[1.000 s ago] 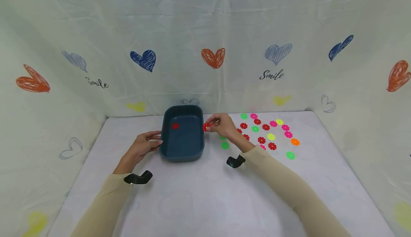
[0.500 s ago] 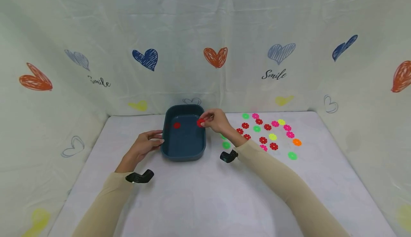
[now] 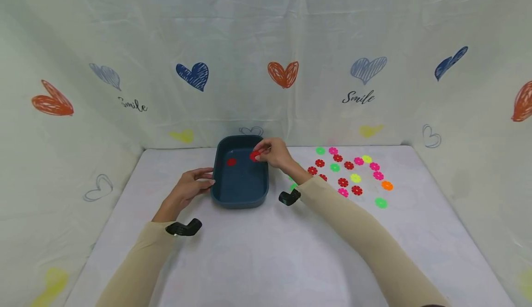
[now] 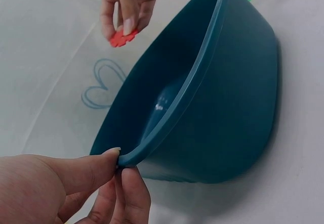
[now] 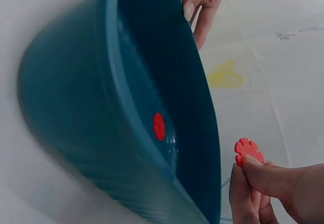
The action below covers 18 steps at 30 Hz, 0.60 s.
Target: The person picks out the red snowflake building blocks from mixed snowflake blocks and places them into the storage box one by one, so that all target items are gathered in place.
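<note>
A deep teal plastic basin [image 3: 240, 184] stands on the table toward the back. My left hand [image 3: 192, 187] pinches its left rim between thumb and fingers, as the left wrist view shows close up. Over the basin's right side, my right hand [image 3: 275, 153] pinches a red flower-shaped disc [image 5: 248, 151] with notched edges between thumb and fingertips. That disc is above the rim, apart from the basin. Another red notched disc [image 5: 159, 126] lies inside on the basin's floor.
To the right, several notched discs lie spread on the white table [image 3: 257, 251]: red [image 3: 357, 190], green [image 3: 381, 202], pink [image 3: 378, 175], yellow [image 3: 355, 177] and one orange disc [image 3: 387, 185]. A white sheet printed with hearts [image 3: 283, 74] hangs behind.
My right hand has moved left with the red disc, from beside the basin's right rim to above its inside. The left hand keeps its hold on the rim.
</note>
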Motion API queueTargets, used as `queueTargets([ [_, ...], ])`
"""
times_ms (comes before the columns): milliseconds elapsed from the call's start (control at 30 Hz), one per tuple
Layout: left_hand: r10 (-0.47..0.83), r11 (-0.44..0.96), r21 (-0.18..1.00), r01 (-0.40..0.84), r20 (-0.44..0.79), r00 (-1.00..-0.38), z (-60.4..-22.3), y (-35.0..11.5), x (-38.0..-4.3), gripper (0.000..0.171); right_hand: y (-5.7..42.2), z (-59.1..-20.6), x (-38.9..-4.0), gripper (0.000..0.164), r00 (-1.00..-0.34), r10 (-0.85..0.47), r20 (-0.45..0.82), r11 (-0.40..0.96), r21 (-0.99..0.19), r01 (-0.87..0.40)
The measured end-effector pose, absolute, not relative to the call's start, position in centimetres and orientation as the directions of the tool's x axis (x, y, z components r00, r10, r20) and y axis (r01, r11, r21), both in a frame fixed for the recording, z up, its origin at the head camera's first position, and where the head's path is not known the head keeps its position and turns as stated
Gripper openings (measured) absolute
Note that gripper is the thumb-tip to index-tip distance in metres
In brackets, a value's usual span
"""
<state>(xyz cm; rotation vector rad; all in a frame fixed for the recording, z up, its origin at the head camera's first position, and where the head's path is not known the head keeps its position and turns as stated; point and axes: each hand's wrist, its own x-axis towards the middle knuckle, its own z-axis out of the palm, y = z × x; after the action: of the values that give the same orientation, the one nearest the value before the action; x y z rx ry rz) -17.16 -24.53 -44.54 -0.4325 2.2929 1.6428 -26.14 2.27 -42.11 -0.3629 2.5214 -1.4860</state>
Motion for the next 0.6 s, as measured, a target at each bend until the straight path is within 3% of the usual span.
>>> queueTargets([
  [600, -0.088, 0.293, 0.863, -0.411, -0.404, -0.911, -44.8, -24.5, -17.4, 0.056, -0.4, -42.0, -27.9, 0.017, -0.937, -0.35, -0.019, 0.492, -0.854, -0.166],
])
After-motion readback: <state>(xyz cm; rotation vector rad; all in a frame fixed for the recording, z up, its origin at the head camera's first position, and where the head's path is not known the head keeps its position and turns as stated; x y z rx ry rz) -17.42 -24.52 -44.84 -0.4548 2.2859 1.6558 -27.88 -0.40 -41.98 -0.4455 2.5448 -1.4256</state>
